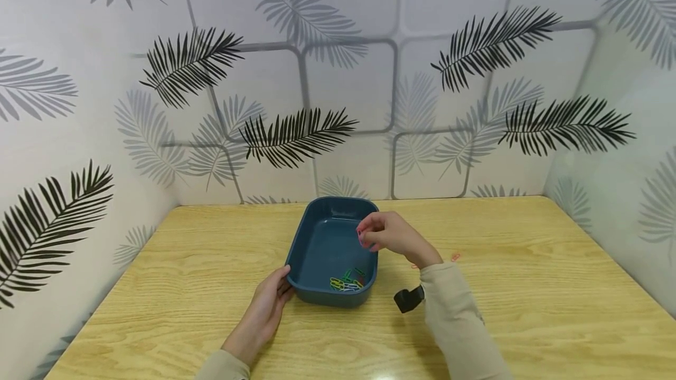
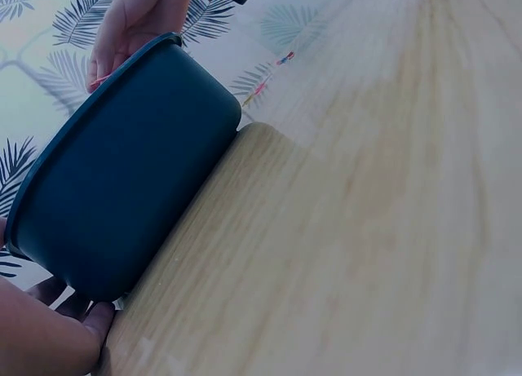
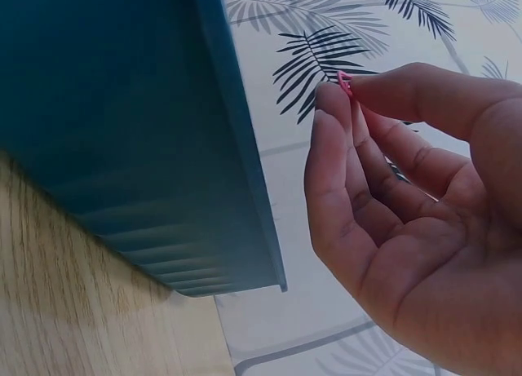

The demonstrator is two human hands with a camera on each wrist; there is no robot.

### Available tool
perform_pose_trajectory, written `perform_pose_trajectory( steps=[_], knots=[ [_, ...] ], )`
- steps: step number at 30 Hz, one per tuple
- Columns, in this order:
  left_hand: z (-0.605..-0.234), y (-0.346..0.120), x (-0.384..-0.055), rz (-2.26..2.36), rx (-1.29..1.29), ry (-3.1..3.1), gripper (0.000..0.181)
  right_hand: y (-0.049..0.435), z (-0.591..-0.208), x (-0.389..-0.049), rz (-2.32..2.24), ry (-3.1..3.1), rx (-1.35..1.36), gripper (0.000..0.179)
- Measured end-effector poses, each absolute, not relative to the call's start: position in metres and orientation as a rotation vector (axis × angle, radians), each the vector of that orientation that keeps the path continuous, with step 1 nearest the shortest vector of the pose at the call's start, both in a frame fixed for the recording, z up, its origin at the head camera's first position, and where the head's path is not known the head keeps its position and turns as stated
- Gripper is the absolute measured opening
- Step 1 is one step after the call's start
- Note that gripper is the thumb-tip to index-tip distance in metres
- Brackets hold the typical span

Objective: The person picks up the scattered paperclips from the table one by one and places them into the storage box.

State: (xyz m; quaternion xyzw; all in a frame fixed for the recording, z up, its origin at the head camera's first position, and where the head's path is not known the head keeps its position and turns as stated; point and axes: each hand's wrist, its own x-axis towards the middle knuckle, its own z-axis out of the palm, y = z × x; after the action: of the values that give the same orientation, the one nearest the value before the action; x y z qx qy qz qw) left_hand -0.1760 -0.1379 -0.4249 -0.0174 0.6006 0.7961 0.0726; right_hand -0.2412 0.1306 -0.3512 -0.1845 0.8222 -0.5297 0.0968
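A deep blue plastic tray stands on the table. Several paper clips, yellow, green, white and red, lie at its near end. My left hand grips the tray's near left corner, thumb up at the rim and fingers low on the outer wall. Above the tray's right side, my right hand pinches a pink paper clip between thumb and fingertips. From the right wrist view, the other fingers curl loosely below the clip, which is clear of the tray wall.
Red-pink paper clips lie on the wooden table right of the tray, partly behind the right wrist. A black wrist camera sticks out from the right sleeve. A leaf-patterned wall borders the table's far edge.
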Motion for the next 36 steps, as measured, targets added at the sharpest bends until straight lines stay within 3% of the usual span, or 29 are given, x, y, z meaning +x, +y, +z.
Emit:
perform_pose_trajectory(
  steps=[36],
  knots=[
    [-0.424,-0.138,-0.175,2.386,-0.041,1.792,0.053,0.133,-0.353,-0.237,-1.45,2.422,-0.729,0.022]
  ],
)
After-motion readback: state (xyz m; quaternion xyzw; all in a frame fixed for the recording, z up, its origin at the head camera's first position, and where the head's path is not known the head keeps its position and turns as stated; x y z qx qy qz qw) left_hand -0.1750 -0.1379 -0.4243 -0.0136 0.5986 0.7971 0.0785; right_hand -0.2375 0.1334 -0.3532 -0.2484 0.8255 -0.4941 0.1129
